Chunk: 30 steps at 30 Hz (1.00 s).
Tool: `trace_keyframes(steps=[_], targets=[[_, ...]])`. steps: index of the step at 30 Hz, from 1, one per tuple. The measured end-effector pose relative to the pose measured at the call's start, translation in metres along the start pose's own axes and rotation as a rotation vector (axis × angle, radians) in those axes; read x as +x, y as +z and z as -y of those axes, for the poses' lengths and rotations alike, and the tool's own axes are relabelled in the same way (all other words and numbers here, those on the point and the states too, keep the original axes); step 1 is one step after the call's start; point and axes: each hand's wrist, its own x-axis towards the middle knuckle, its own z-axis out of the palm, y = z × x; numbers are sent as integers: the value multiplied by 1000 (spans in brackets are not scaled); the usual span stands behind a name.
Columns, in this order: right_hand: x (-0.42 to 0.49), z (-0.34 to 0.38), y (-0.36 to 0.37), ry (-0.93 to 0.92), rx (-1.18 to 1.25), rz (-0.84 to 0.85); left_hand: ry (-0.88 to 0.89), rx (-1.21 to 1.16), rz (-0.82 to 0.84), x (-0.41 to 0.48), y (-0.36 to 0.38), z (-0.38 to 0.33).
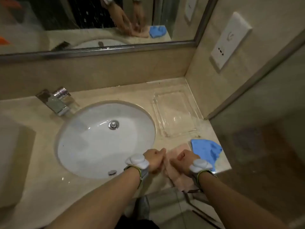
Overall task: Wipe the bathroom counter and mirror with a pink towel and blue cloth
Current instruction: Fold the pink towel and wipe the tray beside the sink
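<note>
Both hands (168,160) gripping pink towel (177,177) beside blue cloth (206,152).

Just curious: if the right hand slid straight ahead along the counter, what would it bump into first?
Probably the blue cloth, lying just beyond the right hand, which holds the pink towel. Beyond it sits the clear tray; depth is uncertain.

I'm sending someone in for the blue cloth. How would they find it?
Start at the round white sink and go right along the counter to its front corner. The blue cloth lies there, crumpled, beside the pink towel; it is the only blue thing.

Left hand (154,160) fisted, right hand (184,161) fisted alongside, both forearms extended
</note>
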Motion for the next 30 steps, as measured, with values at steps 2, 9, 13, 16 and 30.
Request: trace_keyframes(steps=[2, 9, 13, 16, 30], targets=[[-1, -5, 3, 33, -82, 24, -6, -2, -7, 5, 6, 8], [-5, -13, 17, -6, -100, 36, -52, -5, -90, 12, 22, 26], [-15, 1, 7, -105, 32, -83, -85, -132, -102, 4, 17, 28], [-33, 32, -15, -210, 209, -101, -138, -332, -128, -18, 5, 22], [-150, 268, -59, -695, 580, 62, 227, -1082, -374, -143, -159, -20]])
